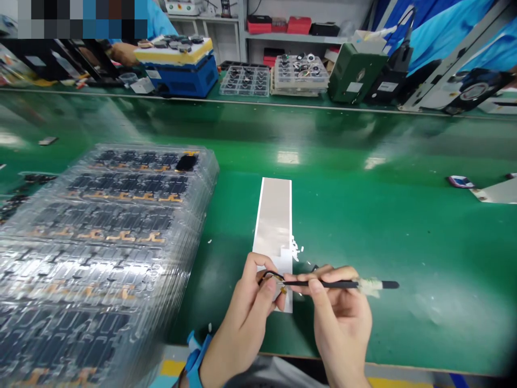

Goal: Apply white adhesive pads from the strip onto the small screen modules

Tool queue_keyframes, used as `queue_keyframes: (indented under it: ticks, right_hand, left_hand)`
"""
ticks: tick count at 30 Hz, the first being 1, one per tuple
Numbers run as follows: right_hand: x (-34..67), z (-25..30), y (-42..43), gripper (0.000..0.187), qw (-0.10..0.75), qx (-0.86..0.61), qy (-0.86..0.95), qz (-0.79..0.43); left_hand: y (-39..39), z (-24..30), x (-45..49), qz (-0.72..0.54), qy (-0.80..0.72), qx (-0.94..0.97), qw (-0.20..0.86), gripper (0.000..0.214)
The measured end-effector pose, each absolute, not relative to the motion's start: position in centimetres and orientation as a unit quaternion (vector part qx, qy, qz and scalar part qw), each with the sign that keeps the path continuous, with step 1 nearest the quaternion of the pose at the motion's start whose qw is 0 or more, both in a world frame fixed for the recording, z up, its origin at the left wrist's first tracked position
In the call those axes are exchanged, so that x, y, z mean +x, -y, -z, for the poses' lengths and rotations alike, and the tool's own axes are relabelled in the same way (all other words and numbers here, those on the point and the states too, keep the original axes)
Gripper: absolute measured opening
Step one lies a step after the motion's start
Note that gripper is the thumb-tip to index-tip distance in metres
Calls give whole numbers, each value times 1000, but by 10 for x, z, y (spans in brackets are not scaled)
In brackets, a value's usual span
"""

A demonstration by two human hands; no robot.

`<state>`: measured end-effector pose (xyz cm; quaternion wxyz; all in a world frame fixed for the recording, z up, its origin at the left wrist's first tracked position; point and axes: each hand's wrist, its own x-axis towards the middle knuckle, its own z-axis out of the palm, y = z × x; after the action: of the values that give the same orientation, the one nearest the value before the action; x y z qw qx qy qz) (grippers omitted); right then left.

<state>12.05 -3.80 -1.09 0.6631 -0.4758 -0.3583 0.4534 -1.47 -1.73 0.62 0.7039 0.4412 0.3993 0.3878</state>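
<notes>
My left hand (248, 307) pinches a small dark part with an orange flex tail (271, 278) between thumb and fingers. My right hand (343, 318) grips black tweezers (335, 284) with white tape wound near their far end; the tips touch the small part. Both hands hover over the near end of a long white backing strip (275, 215) lying on the green table (363, 215). Small white scraps (297, 249) lie beside the strip. A blue wrist strap (196, 358) is on my left wrist.
A tall stack of clear plastic trays (100, 242) filled with dark parts stands at the left. Across the table are a blue box (181, 70), more part trays (299, 73), a green machine (351, 73) and another person's hand (123, 53).
</notes>
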Motion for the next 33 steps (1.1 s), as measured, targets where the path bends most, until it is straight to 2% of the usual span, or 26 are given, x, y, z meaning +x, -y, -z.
queue_keyframes:
  ticks: [15,24,33]
  right_hand:
    - [118,9,37,14,678,-471,349,-443]
    - [125,8,42,14,735,-415,345,-410]
    - [144,11,49,11,743,-485,303,-347]
  left_hand:
    - [19,0,-15,-382,-414,471,679,22]
    - [17,1,-16,-439,-426,407,679,25]
    - [13,5,-14,-431,-423,437,667,28]
